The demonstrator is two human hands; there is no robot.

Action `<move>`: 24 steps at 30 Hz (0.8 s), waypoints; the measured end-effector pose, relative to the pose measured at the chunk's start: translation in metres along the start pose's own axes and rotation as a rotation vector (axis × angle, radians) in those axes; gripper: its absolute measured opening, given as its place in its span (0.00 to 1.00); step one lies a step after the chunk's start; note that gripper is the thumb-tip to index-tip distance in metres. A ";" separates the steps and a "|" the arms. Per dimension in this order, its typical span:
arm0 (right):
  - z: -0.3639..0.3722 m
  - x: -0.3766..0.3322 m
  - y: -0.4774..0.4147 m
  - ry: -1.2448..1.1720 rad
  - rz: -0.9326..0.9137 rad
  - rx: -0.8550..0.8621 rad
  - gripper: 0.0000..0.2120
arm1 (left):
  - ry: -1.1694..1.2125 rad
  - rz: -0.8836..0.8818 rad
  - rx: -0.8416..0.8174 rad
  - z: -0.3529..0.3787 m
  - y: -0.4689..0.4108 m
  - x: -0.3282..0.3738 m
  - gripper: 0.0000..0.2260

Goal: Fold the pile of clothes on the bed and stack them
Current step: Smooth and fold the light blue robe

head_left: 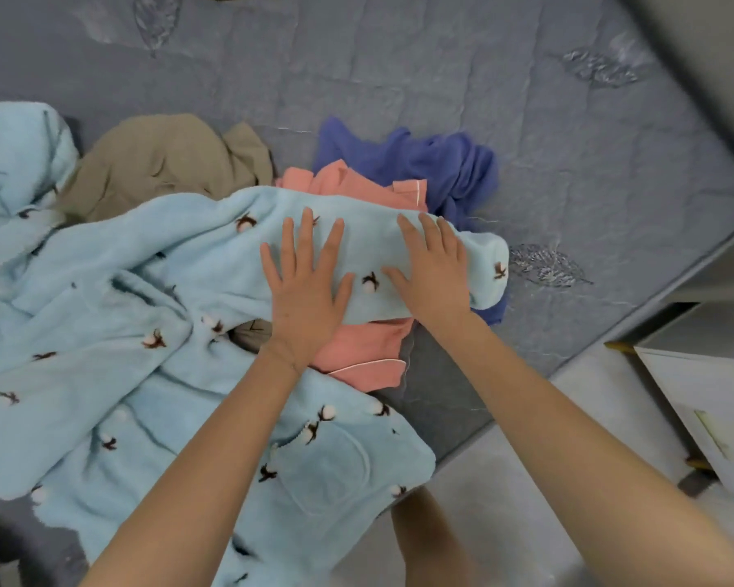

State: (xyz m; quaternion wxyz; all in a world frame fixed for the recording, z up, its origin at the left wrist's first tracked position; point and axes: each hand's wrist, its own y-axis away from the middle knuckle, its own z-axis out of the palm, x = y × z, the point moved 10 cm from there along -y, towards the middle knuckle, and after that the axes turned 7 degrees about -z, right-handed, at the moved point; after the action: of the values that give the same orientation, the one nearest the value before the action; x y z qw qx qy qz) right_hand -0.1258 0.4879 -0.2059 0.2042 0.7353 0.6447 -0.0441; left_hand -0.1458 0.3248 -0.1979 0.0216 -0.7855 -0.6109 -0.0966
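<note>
A large light-blue fleece garment (115,315) with small flower prints sprawls over the left half of the bed. One sleeve of it stretches to the right across the pile. My left hand (304,286) lies flat on that sleeve with fingers spread. My right hand (431,269) presses flat on the sleeve's end beside it. Under the sleeve lies a pink garment (361,349) with white piping. A purple-blue garment (433,167) is bunched behind it, and a khaki garment (157,163) lies further left.
The grey quilted bedspread (399,69) with leaf patterns stretches away behind the pile. The bed's edge (611,332) runs diagonally at the right. Beyond it stands white furniture (704,396) on a pale floor (526,480).
</note>
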 end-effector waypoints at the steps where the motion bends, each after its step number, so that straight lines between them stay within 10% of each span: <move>1: 0.000 0.011 -0.001 -0.011 0.008 -0.008 0.33 | -0.007 0.014 -0.019 0.005 -0.004 0.010 0.27; 12: -0.004 0.098 -0.024 -0.186 0.091 -0.096 0.31 | 0.098 0.038 -0.334 0.057 -0.056 0.094 0.22; 24: 0.006 0.127 -0.016 -0.265 0.132 -0.140 0.24 | 0.257 0.109 -0.280 0.057 -0.090 0.120 0.17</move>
State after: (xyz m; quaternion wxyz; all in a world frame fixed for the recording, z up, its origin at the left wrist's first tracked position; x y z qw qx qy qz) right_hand -0.1191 0.6053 -0.2571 0.3406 0.7480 0.5637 -0.0822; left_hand -0.1971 0.4706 -0.2401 -0.0048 -0.7938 -0.5404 -0.2791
